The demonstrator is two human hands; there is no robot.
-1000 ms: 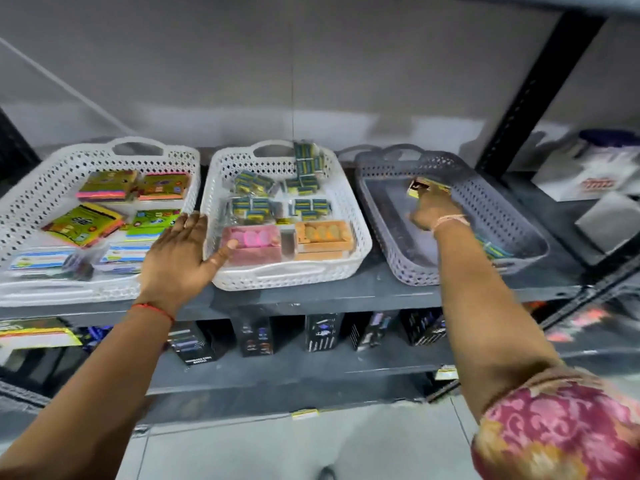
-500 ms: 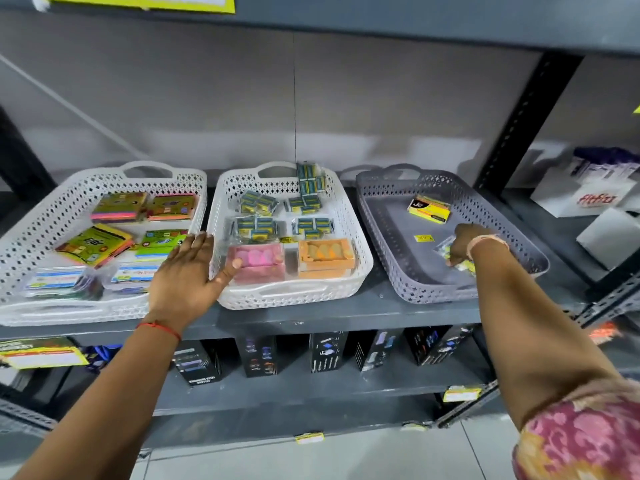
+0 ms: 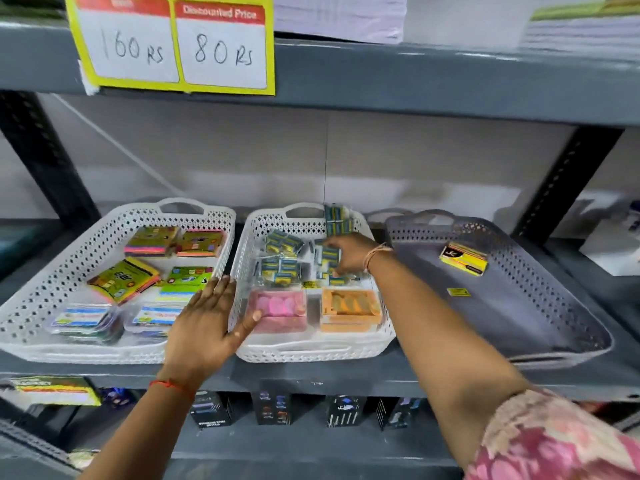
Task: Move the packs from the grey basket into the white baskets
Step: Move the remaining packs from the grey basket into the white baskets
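The grey basket (image 3: pixel 554 306) stands at the right of the shelf and holds a yellow pack (image 3: pixel 464 259) and a small yellow label (image 3: pixel 459 292). My right hand (image 3: pixel 351 254) is over the back of the middle white basket (image 3: pixel 311 351), its fingers closed on a clear pack of blue-and-yellow items (image 3: pixel 329 255). That basket also holds similar packs, a pink box and an orange box. My left hand (image 3: pixel 204 323) lies flat and open on the rims between the middle basket and the left white basket (image 3: pixel 69 258).
The left white basket holds colourful flat packs. An upper shelf with a yellow price sign (image 3: pixel 173 46) hangs overhead. Black boxes (image 3: pixel 273 407) line the shelf below. A dark upright post (image 3: pixel 568 181) stands behind the grey basket.
My right hand picked a clear pack out of the grey basket and carried it left over the middle white basket. My left hand stayed on the basket rims. The view tilted up.
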